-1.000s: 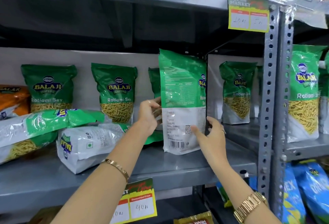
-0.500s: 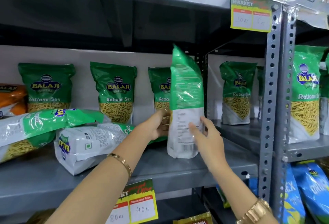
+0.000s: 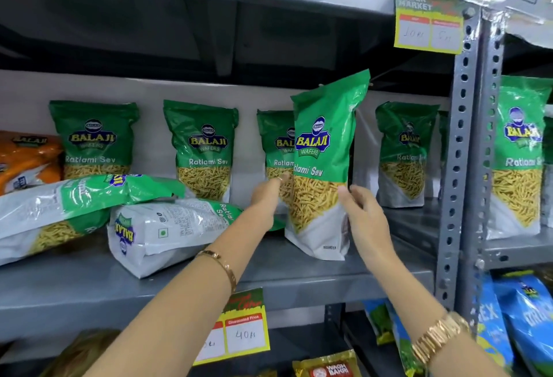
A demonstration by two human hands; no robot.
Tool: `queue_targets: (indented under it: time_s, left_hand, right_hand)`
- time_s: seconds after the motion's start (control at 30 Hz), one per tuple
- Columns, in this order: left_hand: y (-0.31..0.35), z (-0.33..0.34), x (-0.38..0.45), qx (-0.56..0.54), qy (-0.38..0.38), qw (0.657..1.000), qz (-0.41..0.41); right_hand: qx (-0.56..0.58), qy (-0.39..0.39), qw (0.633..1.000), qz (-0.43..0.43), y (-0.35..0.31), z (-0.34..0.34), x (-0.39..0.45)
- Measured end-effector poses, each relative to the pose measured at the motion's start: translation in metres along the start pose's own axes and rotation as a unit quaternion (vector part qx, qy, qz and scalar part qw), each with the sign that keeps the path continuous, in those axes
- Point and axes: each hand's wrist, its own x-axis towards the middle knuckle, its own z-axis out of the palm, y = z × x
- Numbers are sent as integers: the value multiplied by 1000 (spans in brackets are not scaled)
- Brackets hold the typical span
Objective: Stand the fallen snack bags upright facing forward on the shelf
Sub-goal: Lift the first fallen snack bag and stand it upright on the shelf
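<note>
A green and white Balaji Ratlami Sev bag [image 3: 321, 167] stands on the grey shelf [image 3: 299, 275], front label facing me, leaning slightly to the right. My left hand [image 3: 269, 194] grips its left edge and my right hand [image 3: 363, 212] holds its right edge near the bottom. Two more bags lie fallen to the left: one [image 3: 161, 233] on its side showing its white back, and another [image 3: 68, 206] lying flat, partly on top of a further bag.
Upright Ratlami Sev bags [image 3: 203, 149] line the back of the shelf, with an orange bag [image 3: 27, 161] at far left. A perforated steel post [image 3: 466, 167] bounds the shelf on the right. Price tags [image 3: 239, 334] hang from the shelf's front edge.
Both hands have turned the held bag around: its white back faced me, then its edge, and now its front label faces forward.
</note>
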Motion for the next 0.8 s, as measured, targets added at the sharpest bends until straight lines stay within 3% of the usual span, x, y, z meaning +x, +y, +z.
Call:
queue_targets:
  time_s: [0.1, 0.2, 0.33, 0.47, 0.63, 0.8]
  left_hand:
    - [-2, -2, 10, -39, -122, 990, -54]
    - [-9, 4, 12, -48, -171, 982, -61]
    - [-10, 9, 10, 26, -152, 988, -9]
    - [-21, 16, 0, 120, -63, 990, 50]
    - [-32, 21, -19, 266, 66, 949, 157]
    - [-39, 14, -21, 260, 20, 956, 137]
  right_hand:
    - [-98, -9, 994, -43, 4, 3, -12]
    - [-140, 6, 989, -53, 8, 0, -9]
    - [-80, -19, 997, -9, 16, -13, 9]
    - [4, -56, 995, 86, 17, -23, 35]
    - [-9, -125, 967, 221, 32, -18, 61]
    - [67, -109, 961, 246, 48, -12, 60]
